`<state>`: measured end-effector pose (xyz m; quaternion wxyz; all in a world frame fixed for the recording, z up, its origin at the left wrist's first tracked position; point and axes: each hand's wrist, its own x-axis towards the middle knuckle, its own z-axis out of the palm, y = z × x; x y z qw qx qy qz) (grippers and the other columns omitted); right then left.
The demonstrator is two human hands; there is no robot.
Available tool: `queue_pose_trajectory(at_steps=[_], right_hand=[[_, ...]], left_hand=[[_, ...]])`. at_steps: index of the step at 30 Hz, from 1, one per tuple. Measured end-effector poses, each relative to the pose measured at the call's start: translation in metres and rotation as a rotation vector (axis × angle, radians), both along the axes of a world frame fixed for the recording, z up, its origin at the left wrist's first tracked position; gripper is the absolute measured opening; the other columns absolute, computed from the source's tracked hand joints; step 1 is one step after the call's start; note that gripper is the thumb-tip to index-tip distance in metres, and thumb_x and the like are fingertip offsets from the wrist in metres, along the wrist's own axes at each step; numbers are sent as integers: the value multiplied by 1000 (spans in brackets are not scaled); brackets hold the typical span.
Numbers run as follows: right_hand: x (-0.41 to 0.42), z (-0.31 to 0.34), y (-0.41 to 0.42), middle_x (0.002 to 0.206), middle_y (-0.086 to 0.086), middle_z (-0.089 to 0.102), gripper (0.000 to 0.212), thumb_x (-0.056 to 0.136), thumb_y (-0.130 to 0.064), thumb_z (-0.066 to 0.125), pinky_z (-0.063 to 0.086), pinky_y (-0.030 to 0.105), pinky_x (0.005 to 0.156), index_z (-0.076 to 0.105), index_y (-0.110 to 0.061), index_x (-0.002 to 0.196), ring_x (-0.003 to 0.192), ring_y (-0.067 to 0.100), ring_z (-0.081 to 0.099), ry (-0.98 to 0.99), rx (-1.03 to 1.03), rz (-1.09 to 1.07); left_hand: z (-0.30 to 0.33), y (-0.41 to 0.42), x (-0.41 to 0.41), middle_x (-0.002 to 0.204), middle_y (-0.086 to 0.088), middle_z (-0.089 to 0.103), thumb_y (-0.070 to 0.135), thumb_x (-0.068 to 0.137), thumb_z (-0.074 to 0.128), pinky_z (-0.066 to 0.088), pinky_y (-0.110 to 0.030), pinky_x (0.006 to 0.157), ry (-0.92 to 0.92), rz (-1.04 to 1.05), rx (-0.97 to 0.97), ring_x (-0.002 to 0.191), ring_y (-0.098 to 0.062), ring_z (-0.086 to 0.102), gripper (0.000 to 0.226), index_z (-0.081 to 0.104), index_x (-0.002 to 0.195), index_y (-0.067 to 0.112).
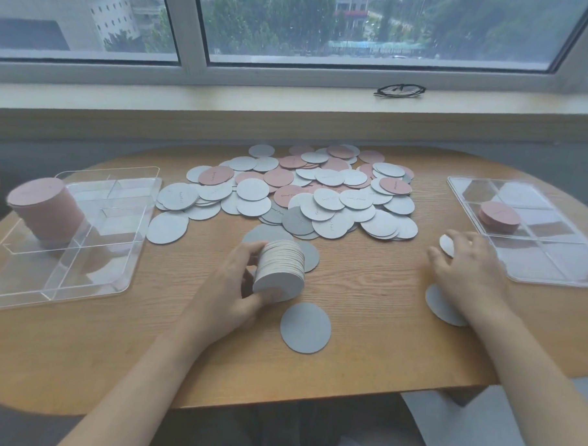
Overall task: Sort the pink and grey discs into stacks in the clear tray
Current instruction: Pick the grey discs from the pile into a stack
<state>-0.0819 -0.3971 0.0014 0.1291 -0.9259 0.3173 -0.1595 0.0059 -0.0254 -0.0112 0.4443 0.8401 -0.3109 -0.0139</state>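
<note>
the step in hand looks like gathering grey discs: the left hand (239,281) has its fingers and thumb curled round a thick grey stack (280,272), held on its side just above the wooden table (364,360), with the flat face of the stack turned toward the person. the right hand (469,264) lies palm down near the table's right side, its fingers curled over a single pale disc (447,245) that shows at the fingertips; whether it pinches that disc or only rests on it, i cannot tell. loose grey discs lie close by: one (305,328) just in front of the stack, one (442,307) partly under the right wrist, and a darker one behind the stack. the big mixed pile (297,189) of grey and pink discs lies beyond the hands in the middle of the table, mostly grey, so the sort is far from done. the clear tray (109,248) lies at the left with a tall pink stack (45,212) in its far left compartment and the other compartments bare; a clear lid (553,268) at the right carries a short pink stack (500,216). the next move likely calls for bringing the right hand's disc onto the held stack, then carrying the stack left and standing it in a free compartment, kept square so it does not fan out.
</note>
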Motion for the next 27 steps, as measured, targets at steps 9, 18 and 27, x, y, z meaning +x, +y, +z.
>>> queue_pose_trajectory(at_steps=[9,18,27], right_hand=[[-3,4,-3,135,7,56,40,92,-31,63,33,41,106,60,-15,129,126,29,46,54,21,180],[1,15,15,125,0,50,58,82,-48,73,30,39,108,55,-28,133,126,22,35,160,138,321],[1,30,44,90,-3,48,51,72,-7,81,45,34,78,60,-39,105,88,16,49,-102,455,463]], left_hand=[[1,1,-1,120,26,56,32,82,82,47,-16,75,17,3,-7,85,-8,60,63,43,128,49],[1,2,-2,121,28,55,45,78,80,55,-33,77,46,-13,-16,85,-15,63,67,45,135,40],[1,2,-3,122,23,56,54,73,75,56,-39,80,78,-9,-25,86,-15,63,69,45,134,42]])
